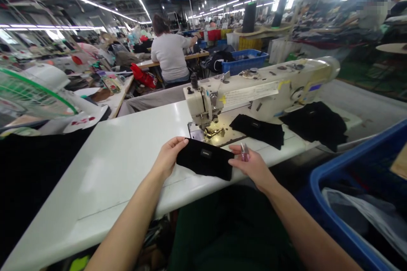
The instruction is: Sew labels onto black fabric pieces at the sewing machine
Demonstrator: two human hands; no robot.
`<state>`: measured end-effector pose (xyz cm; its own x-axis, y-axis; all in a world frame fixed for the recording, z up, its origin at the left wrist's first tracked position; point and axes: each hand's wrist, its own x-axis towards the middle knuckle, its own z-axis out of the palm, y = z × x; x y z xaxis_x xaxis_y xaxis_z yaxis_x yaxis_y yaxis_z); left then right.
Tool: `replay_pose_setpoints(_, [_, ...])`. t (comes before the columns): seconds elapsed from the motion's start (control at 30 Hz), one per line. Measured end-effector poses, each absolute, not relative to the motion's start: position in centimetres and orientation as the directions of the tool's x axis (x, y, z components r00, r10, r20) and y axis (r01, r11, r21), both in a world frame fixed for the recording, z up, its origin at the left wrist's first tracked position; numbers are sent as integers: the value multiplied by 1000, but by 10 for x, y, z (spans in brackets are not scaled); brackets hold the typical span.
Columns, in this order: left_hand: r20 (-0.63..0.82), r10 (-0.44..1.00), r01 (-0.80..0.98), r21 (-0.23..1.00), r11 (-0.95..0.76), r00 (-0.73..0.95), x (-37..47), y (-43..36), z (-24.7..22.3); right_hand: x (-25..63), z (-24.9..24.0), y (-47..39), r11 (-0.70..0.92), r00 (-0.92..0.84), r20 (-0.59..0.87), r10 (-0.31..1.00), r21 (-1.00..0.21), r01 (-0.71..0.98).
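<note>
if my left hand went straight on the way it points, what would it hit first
Your left hand, pinching the black fabric piece with a small label, would probably meet the needle end of the cream metal sewing machine first, though depth is hard to judge.

Single head-worn view — looking forward and down, hands close below, workshop stretching far beyond.

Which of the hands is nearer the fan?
Left. The left hand holds the black cloth's end facing the fan; the right hand, with snips, is at the far end.
</note>
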<state>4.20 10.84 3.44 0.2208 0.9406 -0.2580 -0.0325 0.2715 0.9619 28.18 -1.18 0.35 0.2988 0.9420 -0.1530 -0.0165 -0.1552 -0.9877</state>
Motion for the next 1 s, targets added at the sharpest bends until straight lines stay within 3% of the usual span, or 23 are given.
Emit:
replay_pose_setpoints(0.43, [-281, 927, -60, 951, 305, 247, 37, 113, 40, 281, 7, -8, -229, 196, -264, 944, -956, -181])
replay_pose_setpoints(0.53, [-277, 911, 33, 959, 281, 307, 32, 128, 47, 274, 9, -13, -252, 135, -275, 952, -953, -166])
replay_pose_setpoints(0.63, [-168, 916, 325, 945, 43, 365, 36, 147, 44, 259, 6, -22, -261, 91, -269, 959, -960, -97])
replay_pose_setpoints(0.7, [-41, 898, 488, 850, -200, 439, 44, 158, 36, 246, 1, -30, -193, 117, -192, 974, -981, -7])
replay_pose_setpoints(0.87, [159, 837, 530, 708, -466, 523, 71, 164, 10, 229, -15, -44, 55, 95, 84, 992, -961, 270])
replay_pose_setpoints(1.0, [371, 755, 620, 432, -655, 540, 78, 156, -2, 236, -23, -46, 250, -32, 259, 965, -882, 398])
